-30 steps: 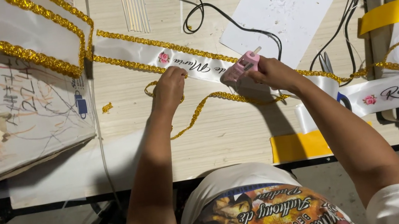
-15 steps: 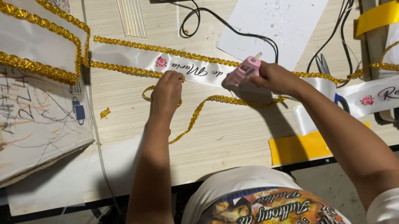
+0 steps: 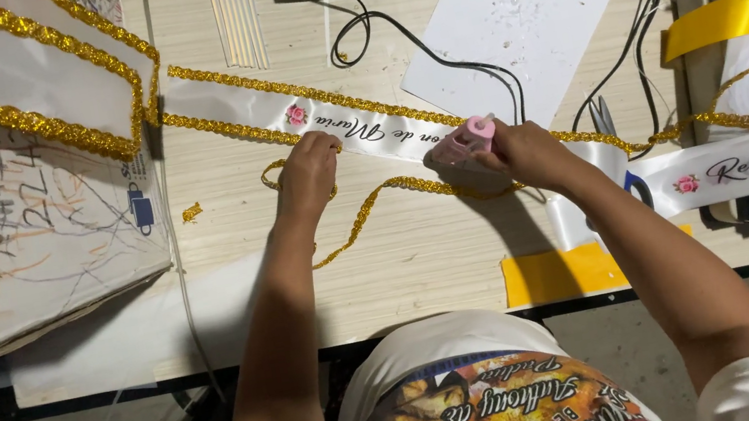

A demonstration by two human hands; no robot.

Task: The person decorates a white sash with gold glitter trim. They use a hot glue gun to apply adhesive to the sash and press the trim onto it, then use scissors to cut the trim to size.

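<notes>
Fingers of the left hand (image 3: 307, 171) press flat, closed down on the lower edge of the white sash (image 3: 351, 128) and the gold trim (image 3: 392, 192) beneath it. Right hand (image 3: 522, 155) grips a small pink glue gun (image 3: 462, 140), its tip toward the left fingers. The sash runs long from upper left to lower right, between both hands; the loose trim trails below the left fingers.
</notes>
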